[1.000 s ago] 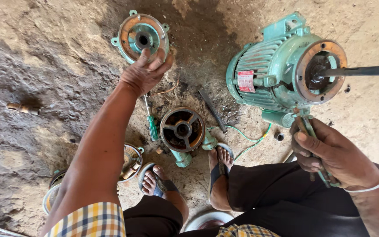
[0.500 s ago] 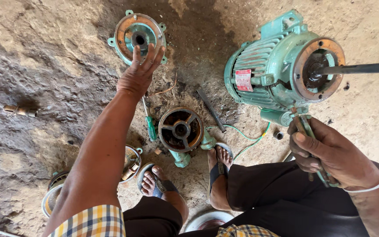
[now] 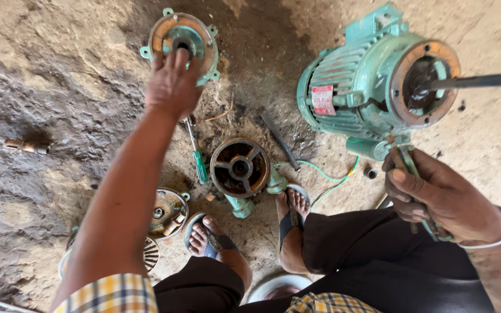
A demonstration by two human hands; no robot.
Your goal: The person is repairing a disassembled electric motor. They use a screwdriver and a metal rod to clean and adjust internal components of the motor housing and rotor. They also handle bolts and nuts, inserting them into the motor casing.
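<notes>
- I see one label: a small red and white rectangular plate (image 3: 322,99) fixed to the ribbed side of the green motor (image 3: 355,87), upper right.

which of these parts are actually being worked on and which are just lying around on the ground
In hand:
- round end cover, under the left hand
- green motor, with pliers in the right hand

Lying about:
- green screwdriver
- round housing
- brass fitting

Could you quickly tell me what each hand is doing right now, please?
Left hand: open, fingers spread, reaching onto the round green end cover on the ground.
Right hand: closed around a green-handled tool beside the green motor.
</notes>
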